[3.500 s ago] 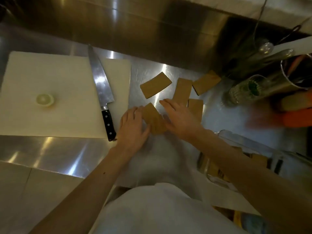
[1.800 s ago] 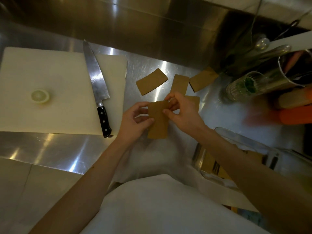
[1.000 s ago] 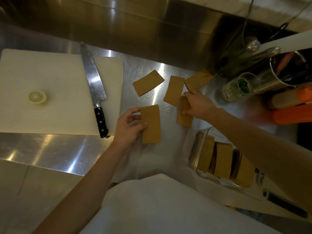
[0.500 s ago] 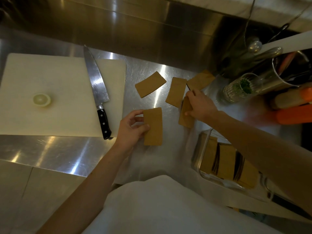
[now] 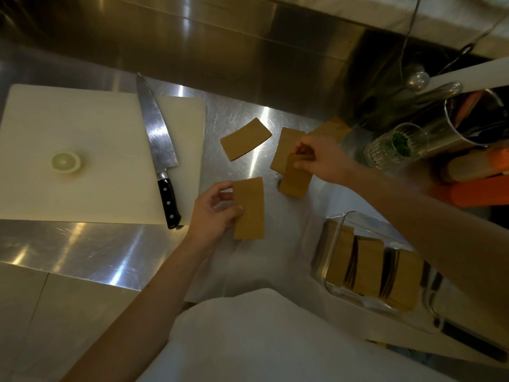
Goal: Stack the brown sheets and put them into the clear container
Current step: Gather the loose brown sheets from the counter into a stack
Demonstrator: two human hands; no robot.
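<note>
My left hand grips a brown sheet by its left edge, held just above the steel counter. My right hand pinches the top of a second brown sheet and lifts it at a tilt. Under it lies another sheet. One more sheet lies flat to the left, and a further sheet shows partly behind my right hand. The clear container sits at the lower right with several brown sheets standing upright inside.
A white cutting board lies at the left with a chef's knife and a pale round slice on it. A glass, a metal utensil pot and orange items crowd the right.
My right hand has lifted the brown sheet by its top edge off the counter. My left hand keeps its sheet in about the same place.
</note>
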